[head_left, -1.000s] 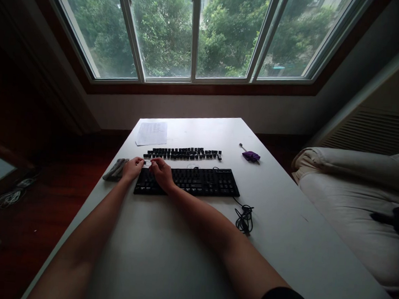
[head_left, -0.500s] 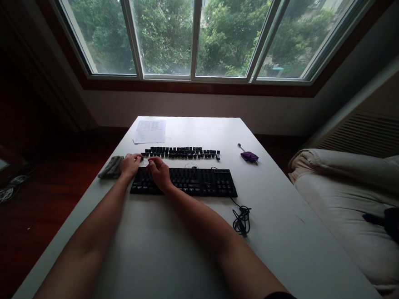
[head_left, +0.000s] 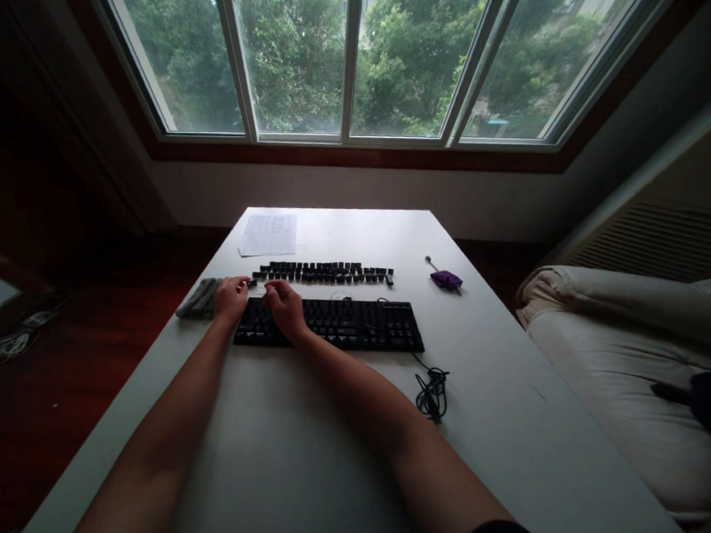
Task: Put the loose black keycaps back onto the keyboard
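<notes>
My left hand (head_left: 230, 298) is at the far left end of the black keyboard (head_left: 381, 329), its fingertips pinched on a small black keycap (head_left: 252, 283). Close to its right, my right hand (head_left: 284, 305) hovers over the keyboard's back left part with thumb and fingers closed. A thin pale wire (head_left: 259, 291) shows between the two hands, seemingly at my right fingertips; its kind is too small to make out. Behind the keyboard stand rows of loose black keycaps (head_left: 324, 273). A grey cloth (head_left: 198, 298) lies beside my left hand.
On the white table (head_left: 319, 443) are a printed paper sheet (head_left: 268, 234) at the back left, a purple brush-like thing (head_left: 446, 280) at the right, and a coiled black cable (head_left: 432, 394). A thin clear loop (head_left: 341, 295) lies behind the keyboard. A cushioned seat (head_left: 604, 365) stands right.
My left fingertips have shifted slightly, and the keycap in them shows more plainly. My right hand stays nearly in place. The whole view has moved a little.
</notes>
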{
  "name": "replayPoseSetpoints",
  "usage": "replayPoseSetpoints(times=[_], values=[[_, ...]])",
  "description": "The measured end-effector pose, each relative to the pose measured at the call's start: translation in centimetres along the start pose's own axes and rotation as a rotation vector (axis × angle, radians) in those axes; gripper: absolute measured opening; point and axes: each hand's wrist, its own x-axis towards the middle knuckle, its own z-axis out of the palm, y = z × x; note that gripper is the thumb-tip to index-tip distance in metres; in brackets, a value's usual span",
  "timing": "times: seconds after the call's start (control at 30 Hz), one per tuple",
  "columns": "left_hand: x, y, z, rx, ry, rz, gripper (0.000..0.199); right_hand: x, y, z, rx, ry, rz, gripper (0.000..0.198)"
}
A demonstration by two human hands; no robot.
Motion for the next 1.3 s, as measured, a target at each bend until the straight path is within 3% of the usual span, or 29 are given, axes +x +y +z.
replayPoseSetpoints(times=[0.2,1.3], values=[[0.11,-0.09,0.11,-0.008,-0.092,-0.025,0.034,-0.01,0.04,-0.05,-0.002,0.001,-0.006,0.026],[0.12,-0.27,0.4,0.011,-0.076,-0.033,0.031,0.03,0.11,-0.21,-0.061,-0.033,-0.055,0.023]])
